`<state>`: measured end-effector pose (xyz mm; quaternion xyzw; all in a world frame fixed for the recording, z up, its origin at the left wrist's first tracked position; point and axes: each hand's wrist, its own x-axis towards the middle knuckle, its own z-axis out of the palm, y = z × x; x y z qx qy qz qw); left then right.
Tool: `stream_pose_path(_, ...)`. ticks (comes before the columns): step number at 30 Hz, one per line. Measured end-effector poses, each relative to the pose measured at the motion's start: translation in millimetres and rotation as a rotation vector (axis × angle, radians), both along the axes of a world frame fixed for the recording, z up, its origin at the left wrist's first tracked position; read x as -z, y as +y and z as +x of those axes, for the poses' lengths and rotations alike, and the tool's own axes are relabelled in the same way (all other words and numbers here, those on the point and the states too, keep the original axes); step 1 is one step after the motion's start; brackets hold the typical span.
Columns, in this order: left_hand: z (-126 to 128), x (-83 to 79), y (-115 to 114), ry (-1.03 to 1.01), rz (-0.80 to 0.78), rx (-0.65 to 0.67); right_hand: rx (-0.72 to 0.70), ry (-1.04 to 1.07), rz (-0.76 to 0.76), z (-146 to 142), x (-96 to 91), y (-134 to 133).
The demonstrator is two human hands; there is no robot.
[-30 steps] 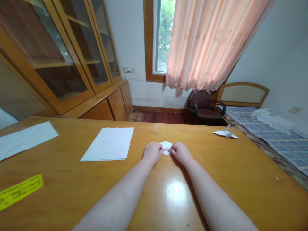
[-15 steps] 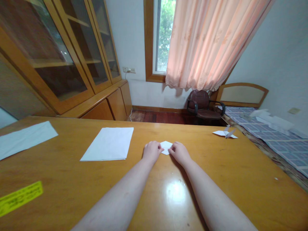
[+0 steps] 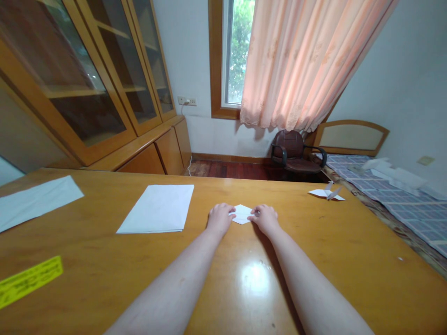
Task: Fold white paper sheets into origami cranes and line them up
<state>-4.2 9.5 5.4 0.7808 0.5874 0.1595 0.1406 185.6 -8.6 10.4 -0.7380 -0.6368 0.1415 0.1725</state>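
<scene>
A small folded piece of white paper (image 3: 242,214) lies on the wooden table between my hands, roughly diamond-shaped with a crease across its middle. The fingers of my left hand (image 3: 220,216) are closed on its left corner. On the opposite side, my right hand (image 3: 266,218) pinches the right corner between thumb and fingers. Both corners are partly hidden by my fingertips.
A stack of white paper (image 3: 159,208) lies left of my hands, with another white sheet (image 3: 38,200) farther left. A folded paper crane (image 3: 327,193) stands near the table's far right corner. A yellow label (image 3: 31,281) is at the near left of the wooden table (image 3: 146,279).
My right hand has shifted slightly to the right along the paper, and more of the paper's middle shows between the hands. My left hand has barely moved.
</scene>
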Motion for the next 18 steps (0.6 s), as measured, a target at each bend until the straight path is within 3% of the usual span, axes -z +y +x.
stream_pose_path(13, 2, 15.8, 6, 0.157, -0.050, -0.168, -0.117, 0.012, 0.097, 11, 12.6, 6)
stream_pose_path(15, 2, 16.3, 5, 0.135, -0.023, -0.173, -0.193, 0.015, 0.134, 11, 13.4, 6)
stream_pose_path(18, 1, 12.8, 4, 0.047, 0.075, -0.127, -0.416, 0.102, 0.191, 10, 15.1, 6)
